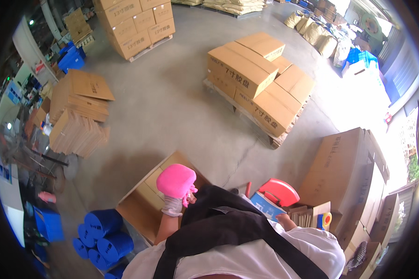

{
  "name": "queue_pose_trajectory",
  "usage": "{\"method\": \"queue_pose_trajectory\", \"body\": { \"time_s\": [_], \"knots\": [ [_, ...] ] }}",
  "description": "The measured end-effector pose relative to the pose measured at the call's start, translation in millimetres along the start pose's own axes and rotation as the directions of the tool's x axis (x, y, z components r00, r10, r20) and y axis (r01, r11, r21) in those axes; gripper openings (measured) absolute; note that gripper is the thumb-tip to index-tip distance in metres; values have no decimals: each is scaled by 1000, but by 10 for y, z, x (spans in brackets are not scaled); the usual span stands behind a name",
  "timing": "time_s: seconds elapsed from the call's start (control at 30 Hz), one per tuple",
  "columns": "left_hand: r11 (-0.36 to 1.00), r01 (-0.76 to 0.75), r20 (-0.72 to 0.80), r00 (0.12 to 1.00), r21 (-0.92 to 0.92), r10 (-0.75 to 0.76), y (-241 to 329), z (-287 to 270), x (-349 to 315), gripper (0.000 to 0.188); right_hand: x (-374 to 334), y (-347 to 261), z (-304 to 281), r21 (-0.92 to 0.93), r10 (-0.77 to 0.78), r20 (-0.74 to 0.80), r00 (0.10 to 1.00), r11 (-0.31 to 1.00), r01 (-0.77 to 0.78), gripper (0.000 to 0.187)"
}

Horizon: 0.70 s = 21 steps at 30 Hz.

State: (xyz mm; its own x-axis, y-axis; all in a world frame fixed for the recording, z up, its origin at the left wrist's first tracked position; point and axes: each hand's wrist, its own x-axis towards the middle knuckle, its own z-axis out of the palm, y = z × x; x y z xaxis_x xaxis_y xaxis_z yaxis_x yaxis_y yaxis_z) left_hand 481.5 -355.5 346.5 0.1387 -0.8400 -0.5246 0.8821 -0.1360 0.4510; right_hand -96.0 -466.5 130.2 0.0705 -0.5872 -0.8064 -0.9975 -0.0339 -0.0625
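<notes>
My left hand (176, 181) wears a pink glove with a pale knit cuff and is raised over an open cardboard box (133, 204). Its fingers curl inward toward my dark apron (228, 221); what they hold, if anything, I cannot make out. Cardboard pieces or flaps (150, 188) show inside the box. At my right side, my right hand (286, 222) is close to a blue-and-white printed package (264, 207) and a red plastic stool or seat (279, 191). Its fingers are mostly hidden, and whether it touches the package I cannot tell.
Blue spools (114, 246) sit left of the open box. Flattened cartons (79, 130) are stacked farther left. Ahead, a pallet (242, 114) bears closed cartons (260, 83). Large cardboard sheets (333, 162) and a tape roll (327, 219) are at the right.
</notes>
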Motion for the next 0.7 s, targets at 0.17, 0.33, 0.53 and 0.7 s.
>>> {"method": "queue_pose_trajectory", "body": {
  "time_s": [0.17,0.33,0.53,0.7],
  "knots": [
    [910,-121,36,993,396,116,182,700,833,36,545,-998,-933,-25,-424,-178,888,904,426,24],
    [915,105,139,975,389,-171,-34,371,2191,40,-98,-2113,-2398,652,-259,-489,833,527,546,40],
    [873,-44,169,985,486,-45,-72,1891,2547,51,396,-1584,-1775,589,-149,-323,935,742,322,35],
    [746,653,85,742,133,-665,390,936,3634,36,1189,-723,-941,475,25,1,1000,880,-23,37]
  ]
}}
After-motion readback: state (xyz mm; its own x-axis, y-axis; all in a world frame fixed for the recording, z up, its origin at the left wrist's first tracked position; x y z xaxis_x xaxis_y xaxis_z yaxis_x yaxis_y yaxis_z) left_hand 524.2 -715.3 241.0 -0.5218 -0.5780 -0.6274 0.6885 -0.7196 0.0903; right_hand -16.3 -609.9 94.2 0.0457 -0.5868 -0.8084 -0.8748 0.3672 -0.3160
